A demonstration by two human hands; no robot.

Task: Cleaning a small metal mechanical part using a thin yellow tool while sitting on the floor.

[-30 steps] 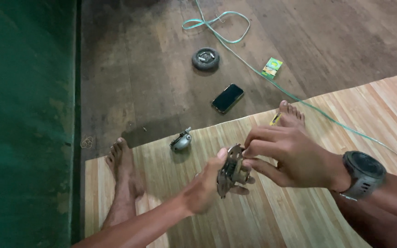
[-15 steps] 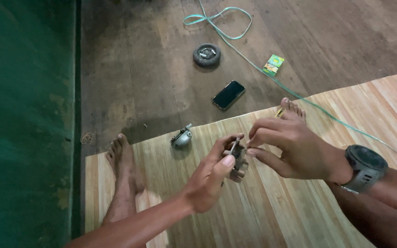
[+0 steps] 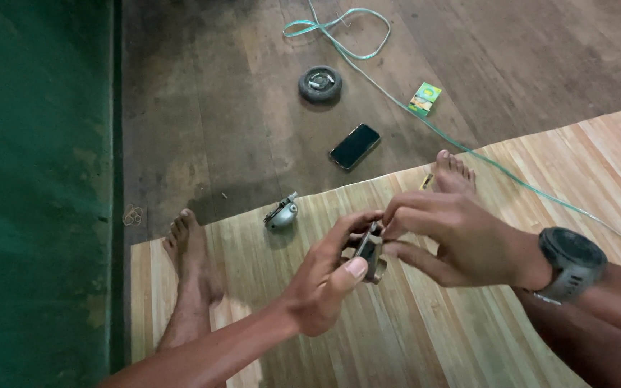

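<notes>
Two hands (image 3: 397, 259) hold one metal part (image 3: 369, 251).

we sit barefoot on a home floor: a woven mat (image 3: 468, 338) over dark planks (image 3: 217, 108), a phone (image 3: 354, 146) just beyond the mat.

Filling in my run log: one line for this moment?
left hand: holds metal part | right hand: pinches it | phone: on floor
</notes>
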